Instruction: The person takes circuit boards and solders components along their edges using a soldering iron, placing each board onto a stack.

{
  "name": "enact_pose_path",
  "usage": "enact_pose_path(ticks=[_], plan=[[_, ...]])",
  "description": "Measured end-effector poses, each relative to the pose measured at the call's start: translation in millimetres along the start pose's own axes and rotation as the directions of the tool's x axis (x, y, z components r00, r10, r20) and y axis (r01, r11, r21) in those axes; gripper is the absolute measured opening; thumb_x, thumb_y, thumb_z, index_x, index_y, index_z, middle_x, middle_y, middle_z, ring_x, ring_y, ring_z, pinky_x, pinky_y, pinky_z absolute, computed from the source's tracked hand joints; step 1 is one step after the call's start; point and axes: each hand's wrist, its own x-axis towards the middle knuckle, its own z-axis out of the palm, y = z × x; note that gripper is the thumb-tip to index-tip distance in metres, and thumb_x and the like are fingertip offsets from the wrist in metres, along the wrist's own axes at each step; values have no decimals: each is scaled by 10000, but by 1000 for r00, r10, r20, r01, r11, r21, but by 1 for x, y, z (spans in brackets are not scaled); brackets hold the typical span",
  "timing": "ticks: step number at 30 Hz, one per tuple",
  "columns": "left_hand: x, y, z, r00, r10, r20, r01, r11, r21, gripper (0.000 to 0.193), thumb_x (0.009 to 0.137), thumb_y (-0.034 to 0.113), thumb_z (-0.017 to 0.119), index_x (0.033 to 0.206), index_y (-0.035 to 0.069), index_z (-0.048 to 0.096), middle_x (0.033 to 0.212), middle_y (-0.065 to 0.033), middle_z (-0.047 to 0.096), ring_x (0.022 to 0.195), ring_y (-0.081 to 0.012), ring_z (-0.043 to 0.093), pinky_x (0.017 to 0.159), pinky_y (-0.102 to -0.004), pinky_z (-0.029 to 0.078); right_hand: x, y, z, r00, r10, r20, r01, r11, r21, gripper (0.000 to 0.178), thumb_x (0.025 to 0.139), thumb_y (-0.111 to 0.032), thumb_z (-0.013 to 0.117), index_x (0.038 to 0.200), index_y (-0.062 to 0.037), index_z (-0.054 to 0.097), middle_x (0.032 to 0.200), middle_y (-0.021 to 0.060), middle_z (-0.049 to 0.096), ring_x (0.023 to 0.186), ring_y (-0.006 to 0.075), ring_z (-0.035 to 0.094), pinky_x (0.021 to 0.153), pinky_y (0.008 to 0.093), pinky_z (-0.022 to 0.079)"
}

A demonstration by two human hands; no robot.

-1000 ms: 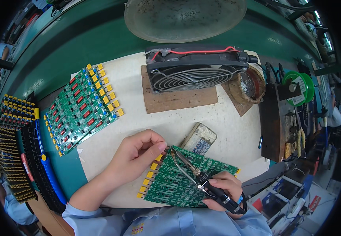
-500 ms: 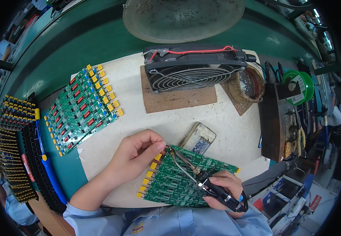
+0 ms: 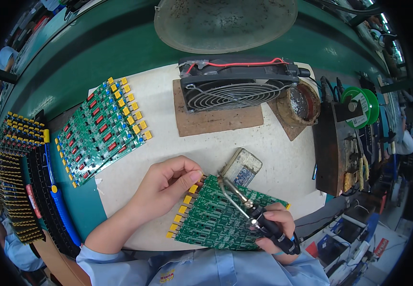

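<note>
A green circuit board panel [image 3: 201, 221] with yellow connectors along its left edge lies tilted in front of me. My left hand [image 3: 161, 190] pinches its upper left corner at a connector, thumb against finger. In my right hand [image 3: 280, 221] is a black-handled soldering iron [image 3: 269, 229] with a thin metal feed tube alongside its barrel. The iron slants over the board, its tip near the board's upper edge, beside a worn pale block [image 3: 242, 167] with a bluish patch. Whether the tip touches anything I cannot tell.
A caged black fan [image 3: 237, 93] stands on brown board behind, with a round solder-flecked pot [image 3: 303, 102] to its right. Finished-looking panels [image 3: 97, 128] lie left. Farther left is a black rack [image 3: 49, 200] beside a blue tool [image 3: 63, 214]. A green spool [image 3: 366, 107] sits right.
The soldering iron has swung right, its tip shifting from the board's upper left corner toward the pale block. My left hand keeps its pinch on the corner.
</note>
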Motion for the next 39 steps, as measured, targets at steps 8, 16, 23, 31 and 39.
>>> enact_pose_path(ticks=[8,16,23,31,39], plan=[[-1,7,2,999,-13,-31,15,998,58,92,904,76,536,884,4,590,748,-26,599,630,-52,503,589,-169,410,-1,-1,-1,1000,5,-30,-4,999,40,455,607,-113,774,1021,-10,619,842,134,623,616,177,576,549,217,444],[-4,4,-2,999,-53,-12,54,994,96,100,898,83,546,848,8,591,703,-10,581,595,-41,469,535,-158,369,4,-5,-2,997,7,77,-3,998,-55,429,610,-111,770,1003,-9,630,810,132,624,603,177,573,535,218,443],[-3,0,-1,999,-45,-18,46,997,58,104,897,89,551,838,11,587,689,-2,569,589,-37,458,530,-157,362,5,-5,-2,995,-2,96,10,996,-85,434,612,-120,774,1006,-10,630,805,129,622,605,178,572,535,219,444],[-2,1,-2,999,-45,-5,45,998,52,109,902,90,545,841,11,589,701,-4,572,596,-37,460,539,-157,367,3,-3,-4,992,1,126,8,997,-75,445,623,-159,755,1012,-5,603,797,127,601,621,180,539,560,233,425],[-3,2,2,996,-82,-25,81,996,-39,113,905,84,536,851,2,592,709,-7,573,602,-36,462,548,-159,375,4,-3,-2,996,-2,93,7,999,-54,406,652,-165,752,1005,-10,625,795,132,613,599,186,557,537,230,441]])
